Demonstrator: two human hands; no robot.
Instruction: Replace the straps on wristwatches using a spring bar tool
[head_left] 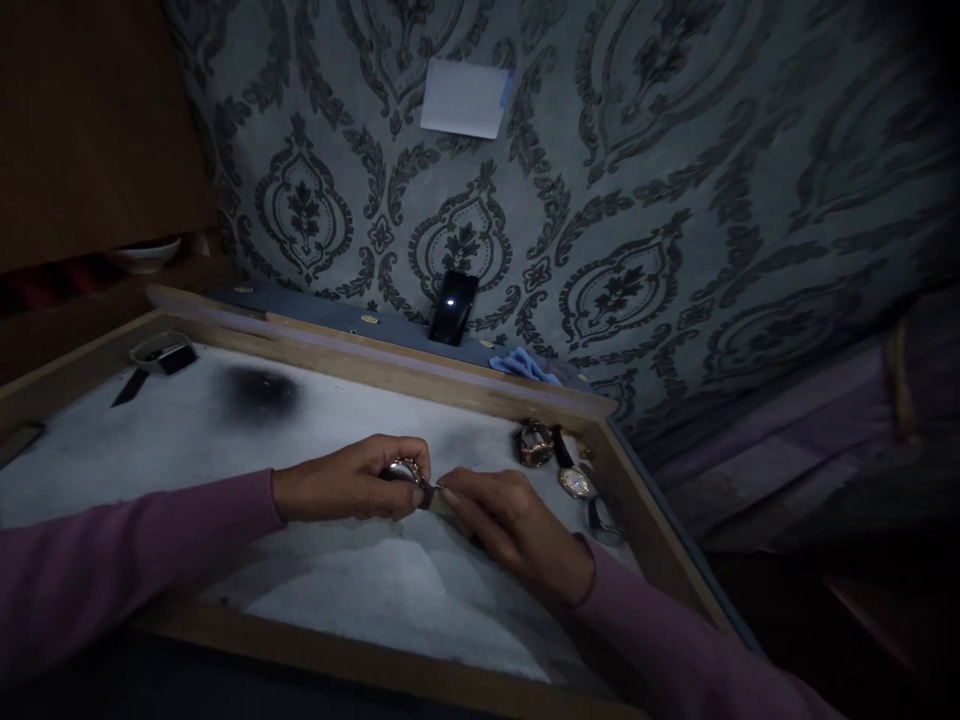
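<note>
A wristwatch (405,468) is held between my two hands over the white surface (360,400) of a wood-framed tray. My left hand (356,482) is closed round the watch case, thumb and forefinger at its edge. Closed on the strap (442,500) of the same watch, my right hand (502,515) pinches it close to the case. The strap's far end is partly hidden beneath my right fingers. To the right lie a chunky dark watch (535,443), a watch with a pale round dial (574,482) and another dark-strapped watch (602,520).
A wooden rim (375,365) borders the tray. A watch with a pale band (163,353) lies in its far left corner. Behind the rim, a black phone (454,307) leans against the patterned wall, near a crumpled blue cloth (525,366). White paper (466,98) is on the wall.
</note>
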